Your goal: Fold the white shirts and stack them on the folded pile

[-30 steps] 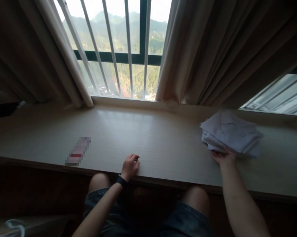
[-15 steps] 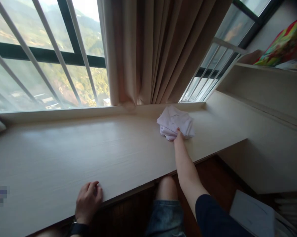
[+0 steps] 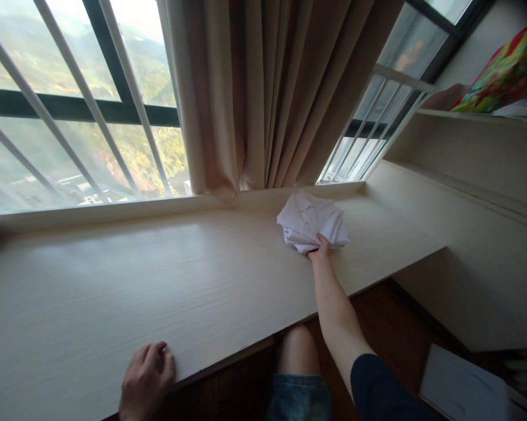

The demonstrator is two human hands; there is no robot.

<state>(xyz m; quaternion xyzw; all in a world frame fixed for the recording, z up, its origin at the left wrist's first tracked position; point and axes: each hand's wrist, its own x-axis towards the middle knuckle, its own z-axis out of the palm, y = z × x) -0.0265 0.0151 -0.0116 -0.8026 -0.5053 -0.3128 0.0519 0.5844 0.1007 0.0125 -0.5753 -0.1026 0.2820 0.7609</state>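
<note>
A folded white shirt lies on the far right part of the pale wooden table, close to the back ledge and just below the hanging edge of the beige curtain. It is a loose, rumpled bundle of several layers, with what looks like a collar on its upper face, turned toward the window. Its long axis runs roughly left to right along the table, tipped slightly so the right end sits nearer the person; the thick stacked edges face the front.

The right hand is stretched out at arm's length and grips the near edge of the shirt, fingers curled onto the cloth with the thumb side underneath, as far as can be told; the grip is on the nearest part, likely because the bundle lies at the limit of reach. The left hand rests palm down on the front edge of the table, fingers loosely bent and holding nothing, probably bracing the body during the long reach.

Behind the table are a barred window and a second angled window. To the right, a shelf carries a colourful item. The person's knee shows below the table's edge, and a white sheet-like thing lies on the dark floor.
</note>
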